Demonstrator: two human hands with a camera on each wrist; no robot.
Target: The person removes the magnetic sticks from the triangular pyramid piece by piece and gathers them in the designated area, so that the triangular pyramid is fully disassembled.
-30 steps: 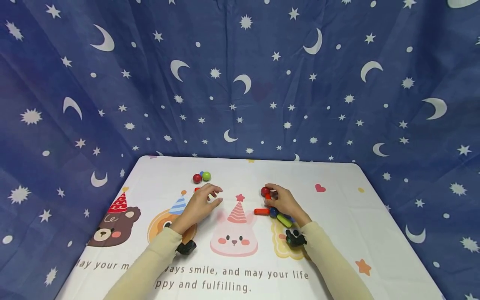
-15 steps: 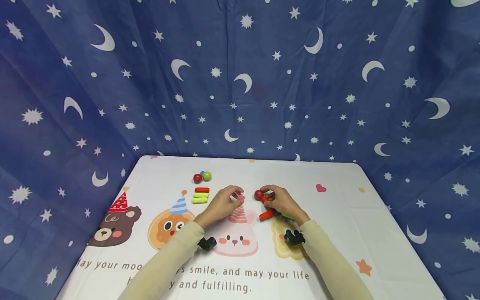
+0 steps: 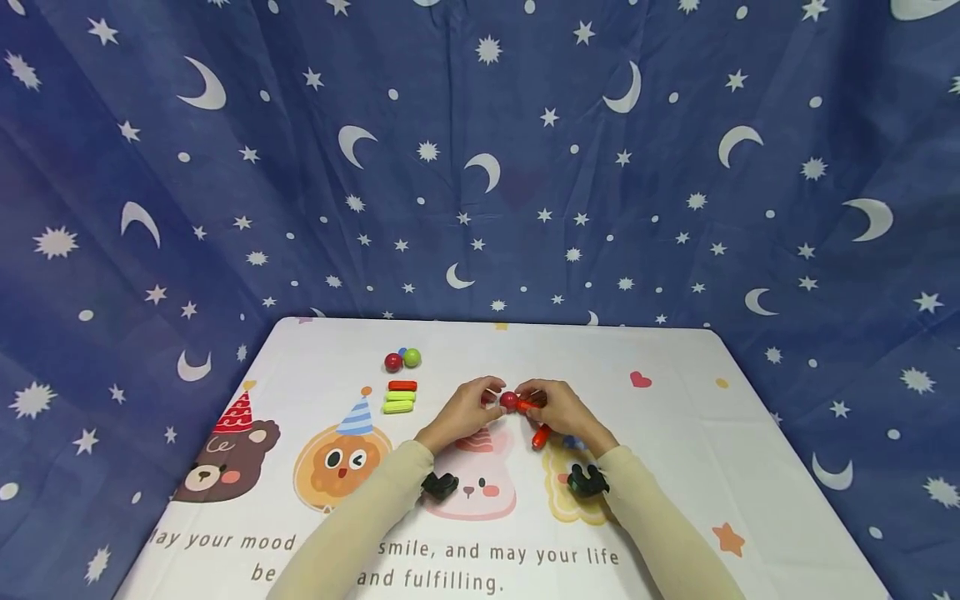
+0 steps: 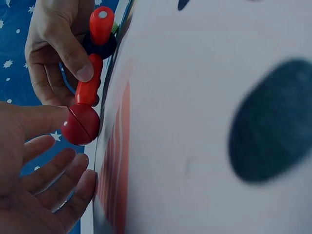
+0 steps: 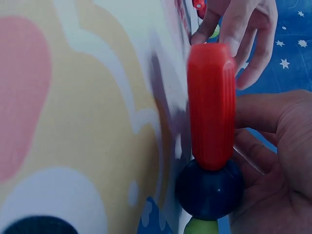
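My right hand [image 3: 562,408] pinches a red magnetic rod [image 4: 87,87] between thumb and fingers. A red ball [image 4: 80,126] sits on that rod's left end. My left hand [image 3: 465,412] is beside the ball; its thumb touches or nearly touches it, and the other fingers are spread loosely below in the left wrist view. At the rod's other end is a dark blue ball [image 5: 209,189], which also bears a second red rod [image 5: 210,107] and a green rod [image 5: 201,227]. The right hand hides much of this joined piece in the head view.
Left of the hands lie a red rod [image 3: 402,386] and two yellow-green rods [image 3: 398,407] in a stack of rows. Behind them sit a red ball [image 3: 393,362], a green ball [image 3: 412,357] and a small blue ball [image 3: 402,352]. A starry curtain [image 3: 480,167] stands behind the table.
My left hand has moved right, from near the loose rods to the red ball. The right hand keeps its grip, shifting slightly left, and the second red rod has swung to point downward.
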